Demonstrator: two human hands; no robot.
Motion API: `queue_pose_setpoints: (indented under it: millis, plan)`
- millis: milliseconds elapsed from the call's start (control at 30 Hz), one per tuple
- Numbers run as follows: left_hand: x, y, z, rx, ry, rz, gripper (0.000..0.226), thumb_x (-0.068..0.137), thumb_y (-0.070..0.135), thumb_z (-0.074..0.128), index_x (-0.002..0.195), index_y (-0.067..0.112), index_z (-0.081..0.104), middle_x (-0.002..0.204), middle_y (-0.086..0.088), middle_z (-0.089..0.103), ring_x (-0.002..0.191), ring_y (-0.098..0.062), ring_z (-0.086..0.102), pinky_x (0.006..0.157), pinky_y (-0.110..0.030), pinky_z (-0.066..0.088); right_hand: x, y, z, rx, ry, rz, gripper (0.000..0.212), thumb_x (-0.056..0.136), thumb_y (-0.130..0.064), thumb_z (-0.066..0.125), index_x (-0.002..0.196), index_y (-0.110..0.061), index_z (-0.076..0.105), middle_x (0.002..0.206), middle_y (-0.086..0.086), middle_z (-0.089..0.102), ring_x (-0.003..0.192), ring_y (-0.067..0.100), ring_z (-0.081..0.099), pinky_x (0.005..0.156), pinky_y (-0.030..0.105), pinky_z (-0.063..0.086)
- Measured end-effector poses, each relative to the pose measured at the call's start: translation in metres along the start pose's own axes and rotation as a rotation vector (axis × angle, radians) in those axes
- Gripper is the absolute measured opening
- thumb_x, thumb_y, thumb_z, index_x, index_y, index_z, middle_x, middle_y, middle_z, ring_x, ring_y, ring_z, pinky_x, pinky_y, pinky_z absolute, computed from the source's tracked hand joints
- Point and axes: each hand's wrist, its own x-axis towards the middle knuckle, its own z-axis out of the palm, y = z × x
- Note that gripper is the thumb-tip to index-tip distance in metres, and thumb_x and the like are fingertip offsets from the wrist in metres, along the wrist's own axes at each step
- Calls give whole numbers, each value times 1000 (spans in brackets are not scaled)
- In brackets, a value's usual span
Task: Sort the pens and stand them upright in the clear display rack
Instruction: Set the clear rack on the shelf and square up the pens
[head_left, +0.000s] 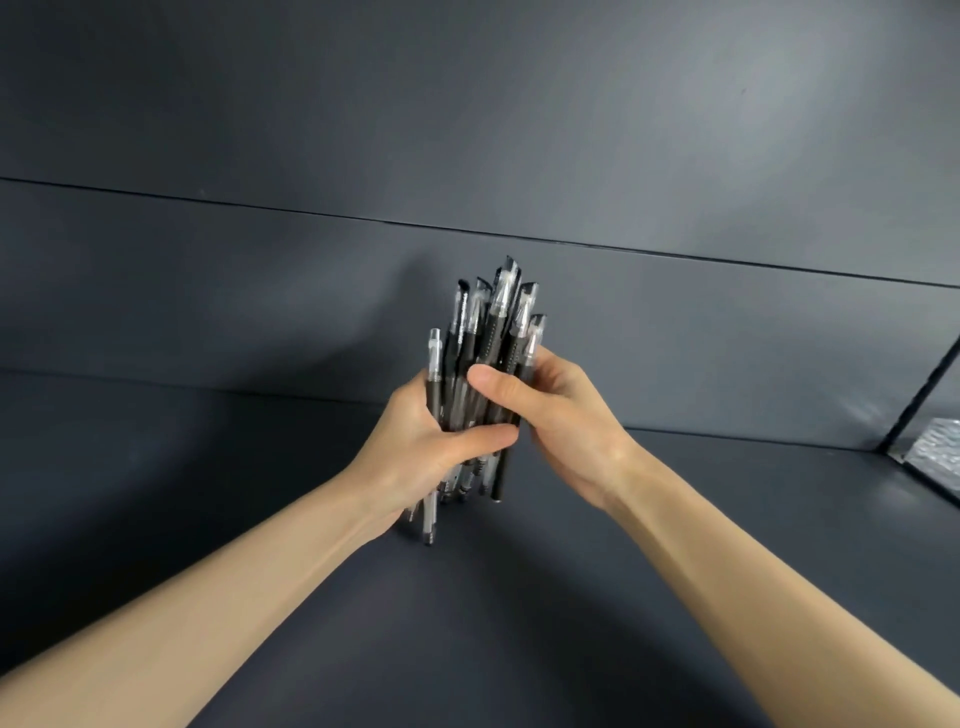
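Both hands hold one bundle of black and clear pens (493, 332) upright above the dark tabletop (467, 613); the left hand (426, 447) grips the lower middle, its fingers clamped round the bundle with the thumb (483, 436) across the front; the right hand (561, 415) grips just above, fingers curled behind the pens and thumb (498, 382) pressed on them; whether the lowest pen touches the tabletop I cannot tell; a dark panelled wall (311, 260) stands behind; a clear, dark-edged panel (922, 395) shows at the far right.
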Motion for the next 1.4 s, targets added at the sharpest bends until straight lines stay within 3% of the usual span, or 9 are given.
queue_pose_setpoints:
  millis: [133, 267, 367, 567, 733, 933, 1067, 1233, 1400]
  plan:
    - [-2, 2, 3, 75, -44, 26, 46, 73, 21, 78, 115, 27, 61, 104, 11, 71, 100, -4, 65, 83, -22, 52, -3, -2, 0, 33, -17, 7, 38, 80, -22, 67, 111, -2, 64, 103, 9, 72, 97, 23, 69, 82, 29, 54]
    - [-3, 1, -1, 47, -21, -7, 39, 72, 27, 76, 110, 24, 66, 101, 7, 72, 98, -8, 67, 88, -32, 50, -4, 1, -5, 75, -32, 27, 24, 93, -12, 55, 113, -1, 64, 112, 15, 69, 107, 27, 65, 95, 38, 50]
    - [-2, -2, -3, 24, -6, -38, 34, 70, 23, 79, 102, 24, 69, 95, 3, 74, 93, -12, 69, 84, -34, 52, -4, 2, -9, 107, -85, 63, 30, 92, -14, 55, 118, -1, 61, 119, 15, 66, 113, 28, 62, 100, 43, 47]
    - [-1, -4, -3, -54, -50, -65, 30, 67, 8, 82, 91, 24, 73, 89, -4, 75, 87, -17, 71, 70, -21, 54, -3, -1, -18, 199, -237, 129, 33, 95, -6, 49, 127, 2, 54, 127, 21, 59, 118, 36, 57, 99, 44, 47]
    - [-2, -4, -2, -87, -103, -99, 26, 71, 7, 80, 92, 20, 73, 92, -3, 74, 90, -15, 71, 71, -18, 54, -5, 1, -18, 201, -248, 199, 36, 94, -25, 53, 122, -3, 60, 125, 16, 62, 118, 29, 58, 96, 36, 49]
    - [-1, -4, 0, -66, -69, -122, 23, 74, 4, 76, 95, 14, 71, 91, -5, 74, 89, -17, 71, 79, -29, 56, -3, 2, -20, 283, -282, 209, 37, 96, -16, 50, 128, 3, 53, 129, 22, 57, 120, 36, 55, 98, 42, 48]
    - [0, -5, 0, -64, -32, -118, 24, 74, 3, 76, 94, 16, 71, 91, -5, 74, 89, -19, 71, 81, -33, 56, -1, 1, -21, 284, -263, 188, 32, 96, -10, 49, 124, 1, 57, 126, 21, 60, 117, 36, 57, 95, 42, 50]
    - [-1, -6, -4, -138, -52, -133, 26, 75, 3, 76, 95, 18, 72, 93, -2, 75, 91, -15, 71, 72, -20, 55, -1, 3, -25, 311, -157, 186, 31, 95, -4, 47, 123, 5, 56, 125, 23, 60, 117, 37, 57, 96, 43, 50]
    - [-3, -6, -11, -162, -44, -190, 28, 69, 9, 81, 94, 18, 73, 95, -1, 75, 91, -15, 71, 73, -20, 55, -1, 3, -28, 261, -104, 170, 34, 95, -13, 52, 122, 7, 56, 123, 25, 60, 114, 37, 59, 99, 45, 47]
